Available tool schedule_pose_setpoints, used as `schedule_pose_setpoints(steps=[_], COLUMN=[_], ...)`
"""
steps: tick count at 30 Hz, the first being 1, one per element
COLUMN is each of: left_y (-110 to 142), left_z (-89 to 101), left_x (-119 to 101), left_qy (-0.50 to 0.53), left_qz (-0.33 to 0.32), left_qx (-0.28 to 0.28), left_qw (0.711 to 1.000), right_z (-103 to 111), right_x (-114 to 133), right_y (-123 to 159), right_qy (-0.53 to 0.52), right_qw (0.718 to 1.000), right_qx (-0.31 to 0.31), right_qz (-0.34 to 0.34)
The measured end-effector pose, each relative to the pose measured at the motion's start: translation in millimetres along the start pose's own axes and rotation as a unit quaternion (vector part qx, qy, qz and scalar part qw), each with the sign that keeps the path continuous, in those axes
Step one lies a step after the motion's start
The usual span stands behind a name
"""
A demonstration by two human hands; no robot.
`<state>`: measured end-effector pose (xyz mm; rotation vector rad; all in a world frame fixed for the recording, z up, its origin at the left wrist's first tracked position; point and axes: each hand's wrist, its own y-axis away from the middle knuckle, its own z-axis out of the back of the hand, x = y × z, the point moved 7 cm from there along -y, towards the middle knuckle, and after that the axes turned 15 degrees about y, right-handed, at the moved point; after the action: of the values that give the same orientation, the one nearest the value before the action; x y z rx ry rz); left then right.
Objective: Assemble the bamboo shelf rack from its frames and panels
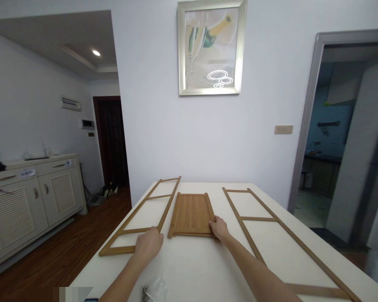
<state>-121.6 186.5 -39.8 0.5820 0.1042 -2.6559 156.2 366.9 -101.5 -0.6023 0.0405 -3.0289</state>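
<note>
1. Wooden slatted panel point(191, 214): it lies just below the centre of the frame, on the white surface point(189, 266), between two ladder-like frames.
2. Right hand point(219, 227): it is right of the lower centre, mostly closed, its fingers gripping the panel's right edge near the lower right corner. The forearm runs down to the bottom edge of the frame.
3. Left hand point(149, 243): it is left of the lower centre, fingers curled down and closed round the near right corner of the left frame point(159, 196). The back of the hand hides the fingertips, so how firm the hold is cannot be told.
4. Left frame: it slants from the centre towards the lower left, its rungs crossing between two long rails, just beside the panel.
5. Right frame point(258, 219): it stretches from right of centre to the lower right, apart from both hands; the right forearm covers part of its near left side.
6. Clear plastic bag point(159, 287): it sits at the bottom, left of centre, beside small metal pieces point(145, 291).
</note>
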Motion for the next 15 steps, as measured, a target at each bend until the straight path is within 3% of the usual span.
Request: schedule_pose_setpoints(steps=[10,15], left_y=[-9,5], left_z=[72.3,105.9], left_x=[4,-5], left_qy=[0.032,0.037], left_qz=[0.018,-0.009], left_qx=[-0.072,-0.109], left_qw=[0.997,0.993], right_z=[6,-11], right_x=[17,56], right_y=[6,11], right_qy=[-0.04,-0.062], right_qw=[0.998,0.996], right_qx=[-0.026,-0.015], right_qz=[0.046,0.069])
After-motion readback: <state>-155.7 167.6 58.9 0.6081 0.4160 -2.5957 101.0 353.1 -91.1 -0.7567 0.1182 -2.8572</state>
